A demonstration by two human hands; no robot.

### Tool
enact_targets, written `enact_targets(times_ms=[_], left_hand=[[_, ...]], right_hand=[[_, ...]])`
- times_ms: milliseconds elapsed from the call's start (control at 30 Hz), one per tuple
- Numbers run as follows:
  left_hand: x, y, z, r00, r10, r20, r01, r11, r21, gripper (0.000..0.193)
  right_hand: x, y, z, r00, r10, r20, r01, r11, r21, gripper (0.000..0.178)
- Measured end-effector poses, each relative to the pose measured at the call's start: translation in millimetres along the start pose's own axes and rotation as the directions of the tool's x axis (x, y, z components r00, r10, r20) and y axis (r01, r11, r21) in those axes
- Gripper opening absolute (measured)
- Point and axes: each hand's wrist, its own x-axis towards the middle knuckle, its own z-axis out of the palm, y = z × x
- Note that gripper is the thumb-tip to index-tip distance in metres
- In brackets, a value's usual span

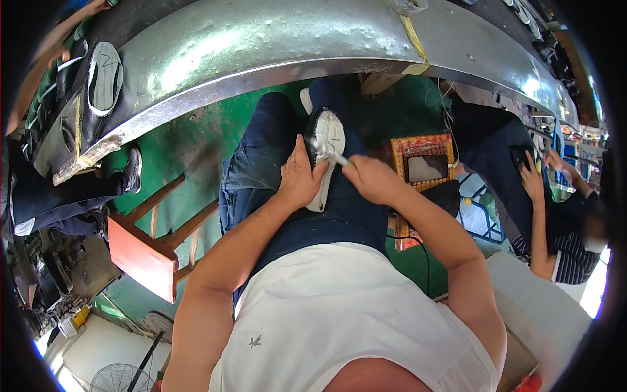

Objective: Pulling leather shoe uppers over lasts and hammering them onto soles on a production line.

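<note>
A dark shoe with a pale sole lies bottom up across my lap, on my dark blue trousers. Against its left side my left hand is pressed, fingers and thumb gripping the edge. My right hand is closed round a small tool with a pale handle, which reaches over the shoe from the right. Motion smears the tool's head near the shoe's left edge, so its kind cannot be made out.
A curved metal bench runs ahead, with another upturned shoe at its left. A reddish wooden stool stands left; a red and orange woven frame is right. Beyond it sits a co-worker holding a phone. A fan is lower left.
</note>
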Motion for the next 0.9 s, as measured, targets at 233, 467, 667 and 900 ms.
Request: enact_targets(times_ms=[233,467,667,900], left_hand=[[-21.0,-35.8,-20.1,0.931,0.113,0.346,0.082,0.861,-0.502,0.104],[-7.4,-22.2,-28.1,0.948,0.148,0.281,-0.028,0.921,-0.388,0.105],[57.1,-16.8,-22.8,0.991,-0.103,0.087,0.135,0.784,-0.606,0.079],[-13.4,34.6,-139.1,0.985,0.171,-0.017,-0.104,0.511,-0.853,0.055]], right_hand=[[-9.8,-13.8,-15.5,0.985,0.142,0.096,-0.139,0.989,-0.045,0.042],[-38.0,4.2,11.0,0.993,0.062,0.102,-0.068,0.996,0.062,0.041],[-46.8,44.7,44.4,0.978,0.203,0.041,-0.174,0.695,0.698,0.043],[-46.8,63.0,50.8,0.971,0.235,0.037,-0.173,0.592,0.788,0.050]])
